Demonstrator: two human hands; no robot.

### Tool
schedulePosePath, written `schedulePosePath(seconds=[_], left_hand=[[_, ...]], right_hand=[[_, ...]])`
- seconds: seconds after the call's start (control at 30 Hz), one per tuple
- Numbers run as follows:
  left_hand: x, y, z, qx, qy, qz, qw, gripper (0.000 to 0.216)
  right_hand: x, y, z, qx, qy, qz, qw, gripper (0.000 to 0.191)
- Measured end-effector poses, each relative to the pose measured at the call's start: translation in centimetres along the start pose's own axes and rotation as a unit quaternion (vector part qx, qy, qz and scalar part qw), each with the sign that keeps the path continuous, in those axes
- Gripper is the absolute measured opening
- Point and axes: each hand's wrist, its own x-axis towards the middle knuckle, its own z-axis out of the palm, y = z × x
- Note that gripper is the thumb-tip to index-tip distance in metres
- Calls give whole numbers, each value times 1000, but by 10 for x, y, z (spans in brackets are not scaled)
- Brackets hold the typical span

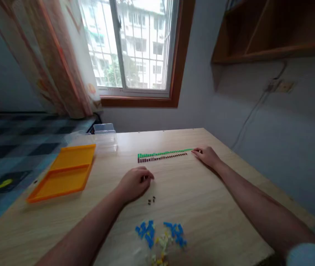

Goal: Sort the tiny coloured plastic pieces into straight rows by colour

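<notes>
Right hand point(207, 155), fingertips together, lies beside the green row point(164, 153); left hand point(135, 182) half-curled; grips indiscernible; light placement should preserve alignment.

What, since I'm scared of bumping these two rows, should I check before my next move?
1. Left hand clear of both rows: ok, bare tabletop shows between.
2. Right hand clear of the row of small green pieces: not ok, it is right at the row's far right end.
3. Right hand empty: cannot tell, too small to see.
4. Loose small dark brown pieces away from left wrist: not ok, they lie close by.
5. Small blue plastic pieces away from the rows: ok, well nearer the camera.
</notes>
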Motion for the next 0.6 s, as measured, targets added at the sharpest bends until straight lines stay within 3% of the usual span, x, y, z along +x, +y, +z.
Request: schedulePosePath(seconds=[0.27, 0.6], left_hand=[[0, 0, -1, -4, 8, 6, 1000, 26], [1, -2, 0, -11, 10, 7, 1000, 26]], right_hand=[[3, -10, 13, -2, -11, -13, 1000, 24], [3, -16, 11, 1, -4, -8, 1000, 23]])
